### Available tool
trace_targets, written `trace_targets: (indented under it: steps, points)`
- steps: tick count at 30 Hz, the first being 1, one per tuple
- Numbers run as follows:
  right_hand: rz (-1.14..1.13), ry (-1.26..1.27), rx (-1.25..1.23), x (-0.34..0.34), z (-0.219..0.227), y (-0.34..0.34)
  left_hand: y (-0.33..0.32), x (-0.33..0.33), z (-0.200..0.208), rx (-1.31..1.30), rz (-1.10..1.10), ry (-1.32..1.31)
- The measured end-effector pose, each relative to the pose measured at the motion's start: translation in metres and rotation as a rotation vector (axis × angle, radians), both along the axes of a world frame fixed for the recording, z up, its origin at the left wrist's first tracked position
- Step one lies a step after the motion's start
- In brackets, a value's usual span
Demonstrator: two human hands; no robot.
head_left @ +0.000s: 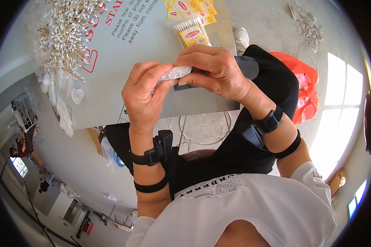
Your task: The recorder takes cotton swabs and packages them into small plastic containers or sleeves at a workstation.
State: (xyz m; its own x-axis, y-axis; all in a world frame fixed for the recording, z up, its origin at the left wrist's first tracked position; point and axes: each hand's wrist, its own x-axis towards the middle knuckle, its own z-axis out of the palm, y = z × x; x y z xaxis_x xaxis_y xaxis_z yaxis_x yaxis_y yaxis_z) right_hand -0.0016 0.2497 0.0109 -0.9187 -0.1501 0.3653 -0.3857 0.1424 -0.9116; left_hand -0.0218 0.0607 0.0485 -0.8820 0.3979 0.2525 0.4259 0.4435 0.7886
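Observation:
Between my two hands, just above the grey table [107,94], is a bundle of cotton swabs [174,74] with its white tips facing me. My left hand [142,92] pinches the left end between thumb and fingers. The right end is gripped by the thumb and fingers of my right hand [218,72]. Whether a bag wraps the bundle, I cannot tell. Just beyond my right hand lies a clear bag of swabs [191,33] with a yellow label. Several yellow cards [196,7] lie behind it. A dark flat piece [248,67] shows past my right wrist.
A large heap of loose swabs [72,31] covers the table's far left. White plastic scraps [77,95] lie at its left edge. Right of the table, a red plastic bag [311,86] stands on the floor, with a pile of swabs [307,26] farther off.

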Motion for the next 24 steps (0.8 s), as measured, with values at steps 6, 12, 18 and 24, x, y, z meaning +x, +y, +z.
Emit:
trace_targets:
  steps: [6,12,18,24]
  points:
    - [0.012,0.059,0.004,-0.001,-0.0038,-0.0014,-0.0021,-0.0031,-0.0048,-0.043,-0.06,0.136]
    - [0.033,0.045,0.008,-0.0022,-0.0026,-0.0011,-0.0048,-0.0054,-0.0034,-0.02,-0.078,0.09]
    - [0.022,0.044,-0.012,0.0008,-0.0053,-0.0015,-0.0068,0.0015,-0.0015,0.048,-0.026,-0.115]
    - [0.004,0.091,0.069,0.0014,-0.0046,-0.0014,-0.0067,-0.0003,-0.006,0.036,-0.059,-0.027]
